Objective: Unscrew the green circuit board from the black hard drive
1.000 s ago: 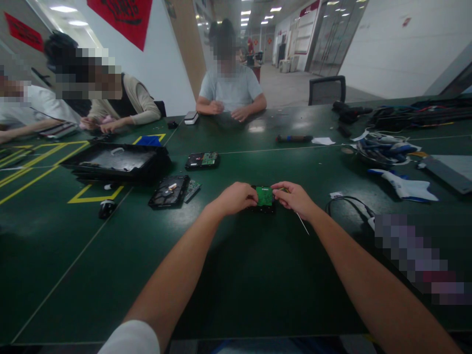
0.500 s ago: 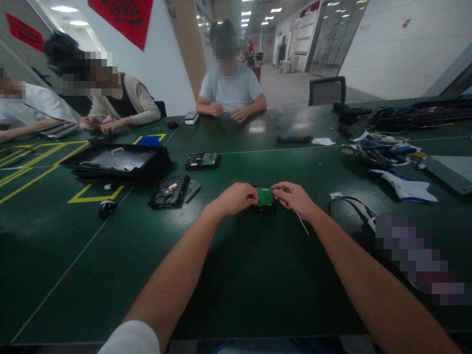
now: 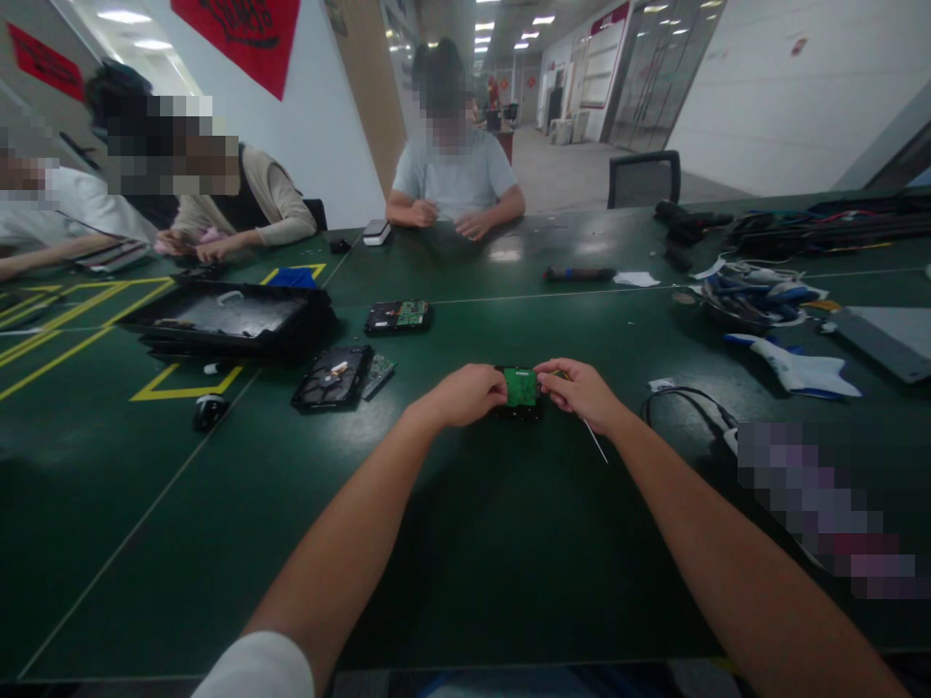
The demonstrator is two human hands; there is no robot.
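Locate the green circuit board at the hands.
In the head view, the green circuit board sits just right of and below centre, over a black casing, between the left hand and the right hand.

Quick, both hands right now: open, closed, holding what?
Left hand: curled at the green circuit board's left edge; grip cannot be told.
Right hand: closed on a thin-shafted tool, at the board's right edge.

Bench [image 3: 472, 562], smooth and glossy; circuit board [image 3: 521, 386], matt; screwdriver shaft [image 3: 596, 443], shiny metal; stacked trays [image 3: 204, 346], plastic; chair back [image 3: 644, 180], mesh.
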